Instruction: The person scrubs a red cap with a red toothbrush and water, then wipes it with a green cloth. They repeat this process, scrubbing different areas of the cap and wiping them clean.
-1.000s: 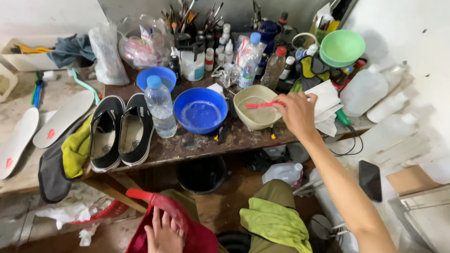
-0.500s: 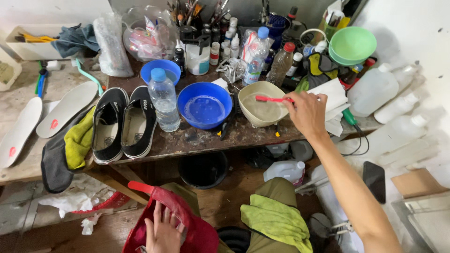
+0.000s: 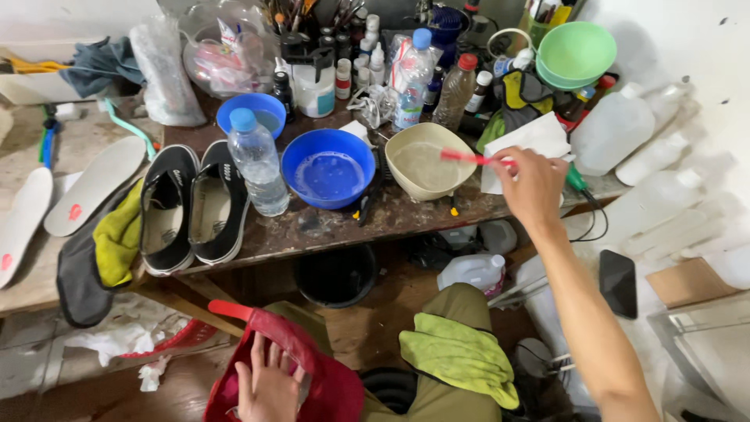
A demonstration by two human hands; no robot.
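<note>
Since the earlier frame our right hand [image 3: 535,184] had drawn back a little toward three o'clock, so that the red-handled brush [image 3: 469,157] it carried reached in over the rim of the beige bowl [image 3: 428,160] instead of lying well across it; our left hand [image 3: 269,383] had stayed down on the red shoe [image 3: 312,375] in our lap.

Going from the largest thing down, we saw the dark worktable [image 3: 328,227] crowded from nine o'clock to three. A pair of black slip-on shoes [image 3: 191,207] stood at its near edge toward nine o'clock, with a yellow cloth [image 3: 117,242] beside them. The blue basin [image 3: 328,168] sat at the centre, holding a thin soapy film. The beige bowl stood just beside it at three o'clock, with cloudy liquid in it. A clear water bottle [image 3: 256,164] stood between the shoes and the basin.

Our right fingers were closed around the brush handle, its head over the liquid; we could not tell whether the bristles were touching it. Our left hand lay spread flat, fingers apart, pressing the red shoe at six o'clock.

We judged the step to be loading the brush with cleaning liquid. The next move seemed to call for carrying the wet brush down to six o'clock without dripping, while the left hand steadied the shoe.
</note>
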